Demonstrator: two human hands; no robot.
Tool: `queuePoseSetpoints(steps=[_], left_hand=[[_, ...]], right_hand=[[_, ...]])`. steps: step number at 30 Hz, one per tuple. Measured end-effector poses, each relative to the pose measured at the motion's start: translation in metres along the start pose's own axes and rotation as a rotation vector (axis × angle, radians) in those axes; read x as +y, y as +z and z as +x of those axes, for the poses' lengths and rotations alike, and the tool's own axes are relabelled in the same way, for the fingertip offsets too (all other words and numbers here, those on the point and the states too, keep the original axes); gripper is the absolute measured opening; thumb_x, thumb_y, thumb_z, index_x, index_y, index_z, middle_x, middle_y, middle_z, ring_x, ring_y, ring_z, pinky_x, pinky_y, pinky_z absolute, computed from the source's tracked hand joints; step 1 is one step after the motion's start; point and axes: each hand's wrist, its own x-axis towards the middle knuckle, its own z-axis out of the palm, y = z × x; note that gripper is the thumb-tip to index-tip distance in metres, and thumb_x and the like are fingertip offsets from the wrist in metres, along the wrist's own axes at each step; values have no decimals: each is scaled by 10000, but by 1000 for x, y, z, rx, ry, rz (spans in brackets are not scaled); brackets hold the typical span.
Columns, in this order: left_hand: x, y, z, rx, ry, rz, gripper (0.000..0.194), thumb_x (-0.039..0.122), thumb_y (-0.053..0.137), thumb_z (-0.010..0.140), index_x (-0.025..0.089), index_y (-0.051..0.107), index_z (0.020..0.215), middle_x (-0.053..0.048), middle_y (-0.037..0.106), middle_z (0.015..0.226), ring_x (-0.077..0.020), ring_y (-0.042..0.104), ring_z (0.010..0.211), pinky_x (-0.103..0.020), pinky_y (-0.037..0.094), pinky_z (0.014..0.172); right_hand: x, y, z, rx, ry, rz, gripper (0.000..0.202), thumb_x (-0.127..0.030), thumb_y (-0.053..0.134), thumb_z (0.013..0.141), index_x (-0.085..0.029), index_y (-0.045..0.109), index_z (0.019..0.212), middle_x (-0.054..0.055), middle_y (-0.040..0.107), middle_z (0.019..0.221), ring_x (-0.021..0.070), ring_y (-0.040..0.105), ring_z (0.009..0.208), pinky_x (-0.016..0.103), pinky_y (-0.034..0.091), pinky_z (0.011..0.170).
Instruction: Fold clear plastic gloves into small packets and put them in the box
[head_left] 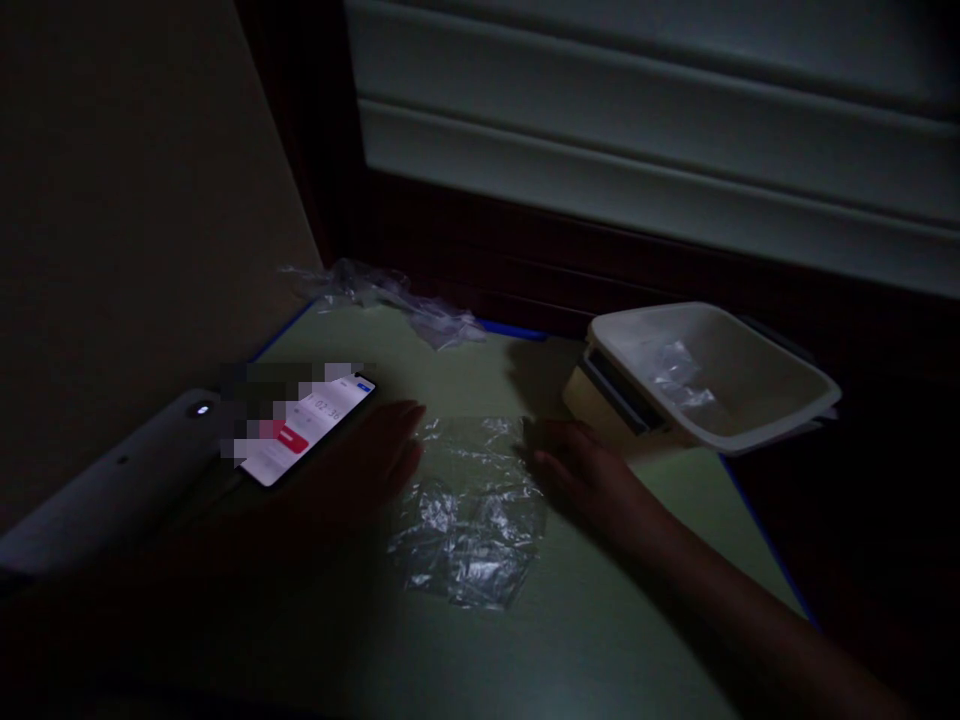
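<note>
On the green tabletop (607, 630), your head view shows a crinkled clear plastic sheet (476, 540) between your hands. Your left hand (379, 455), fingers extended and released, is just beside it; your right hand (592, 470) curls near its upper right corner, whether pinching I cannot tell. A lit phone (322, 420) lies left.

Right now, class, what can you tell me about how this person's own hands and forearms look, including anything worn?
The right hand shows no glove, and the right forearm is slender with no sleeve visible. The left hand also appears ungloved; its forearm is too dark to judge clothing.
</note>
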Motion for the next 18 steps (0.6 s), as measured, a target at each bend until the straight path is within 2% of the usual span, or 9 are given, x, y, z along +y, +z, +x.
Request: queuePoseSetpoints(steps=[5, 10, 13, 15, 18], left_hand=[[5, 4, 13, -32, 6, 1, 355, 242, 424, 912, 73, 504, 1214, -164, 608, 1167, -275, 568, 1079, -445, 472, 928], [1, 19, 11, 29, -7, -63, 366, 217, 469, 887, 80, 481, 1226, -157, 588, 1179, -271, 543, 1099, -449, 469, 928], [-2, 27, 10, 60, 8, -140, 350, 197, 457, 891, 101, 469, 1228, -140, 572, 1192, -257, 527, 1119, -449, 465, 939], [-2, 29, 9, 87, 15, -194, 342, 180, 456, 886, 123, 469, 1223, -123, 572, 1187, -246, 527, 1113, -445, 463, 946], [-1, 27, 9, 101, 15, -220, 340, 165, 456, 882, 142, 466, 1221, -106, 580, 1166, -230, 537, 1089, -425, 470, 941]], right_hand=[[4, 14, 27, -37, 126, 87, 436, -391, 584, 829, -126, 556, 1174, 127, 664, 929, 244, 627, 800, 352, 488, 687], [8, 20, 34, -76, 142, 175, 449, -254, 617, 764, -121, 556, 1189, 71, 655, 837, 197, 605, 721, 310, 465, 650], [11, 20, 35, -97, 126, 211, 419, -230, 600, 758, -112, 581, 1159, 40, 631, 773, 169, 583, 656, 286, 456, 597], [12, 18, 35, -114, 107, 241, 348, -235, 603, 747, -123, 625, 1076, 16, 612, 717, 153, 565, 607, 272, 447, 560], [11, 15, 32, -132, 70, 293, 140, -253, 610, 731, -160, 652, 827, 2, 598, 661, 152, 561, 595, 265, 448, 546]])
